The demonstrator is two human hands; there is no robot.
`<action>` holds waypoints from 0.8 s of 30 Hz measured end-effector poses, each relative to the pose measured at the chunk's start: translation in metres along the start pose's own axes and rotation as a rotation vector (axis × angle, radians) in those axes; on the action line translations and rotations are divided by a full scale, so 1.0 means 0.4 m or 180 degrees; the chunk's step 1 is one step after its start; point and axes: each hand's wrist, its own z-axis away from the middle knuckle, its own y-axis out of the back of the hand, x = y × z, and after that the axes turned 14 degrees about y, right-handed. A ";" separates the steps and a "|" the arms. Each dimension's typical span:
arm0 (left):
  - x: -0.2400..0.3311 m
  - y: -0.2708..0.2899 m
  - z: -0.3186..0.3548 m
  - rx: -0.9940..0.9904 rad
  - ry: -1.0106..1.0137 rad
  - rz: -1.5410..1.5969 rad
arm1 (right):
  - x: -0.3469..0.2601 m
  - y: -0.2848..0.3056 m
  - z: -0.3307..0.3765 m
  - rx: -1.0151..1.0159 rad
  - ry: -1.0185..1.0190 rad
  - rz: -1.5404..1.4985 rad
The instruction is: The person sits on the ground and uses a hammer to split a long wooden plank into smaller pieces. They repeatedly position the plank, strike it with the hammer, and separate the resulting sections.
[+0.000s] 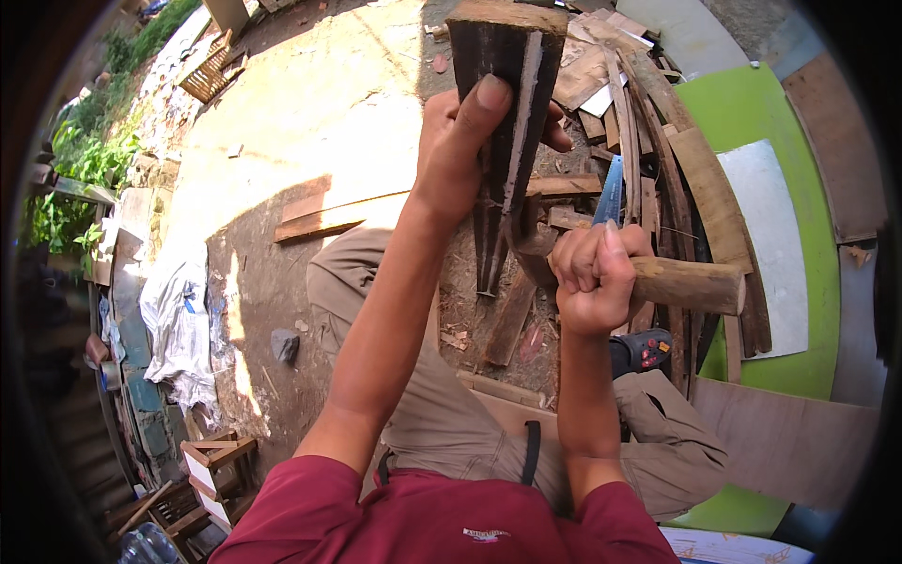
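My left hand [462, 132] is closed round a dark, tapered piece of wood [512, 113], its thumb lying along the near face. The piece stands upright, with a bare wood end at the top and a pale stripe down one side. My right hand [599, 273] grips the thick wooden handle [691, 285] of a hammer. The hammer's dark metal head [532, 252] sits against the lower part of the dark wood, partly hidden by it and by my fingers. Whether the two are pressed together, I cannot tell.
Scrap planks [648, 150] pile up at the right, beside a green board [827, 282]. A flat blue strip [611, 188] stands behind my right hand. Loose planks [319, 218] and a grey stone [285, 345] lie left of my legs. A small wooden frame [221, 456] is nearby.
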 end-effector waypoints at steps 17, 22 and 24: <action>-0.024 0.039 -0.071 -0.0218 -0.0017 -0.0006 | -0.092 0.033 -0.005 -0.0254 0.0019 0.0956; -0.022 0.010 -0.054 -0.0389 -0.0104 -0.0334 | 0.035 0.050 0.118 0.0071 -0.0010 0.0461; -0.016 0.005 -0.033 -0.0340 0.0000 -0.0303 | 0.049 0.027 0.117 0.0186 0.0139 0.0225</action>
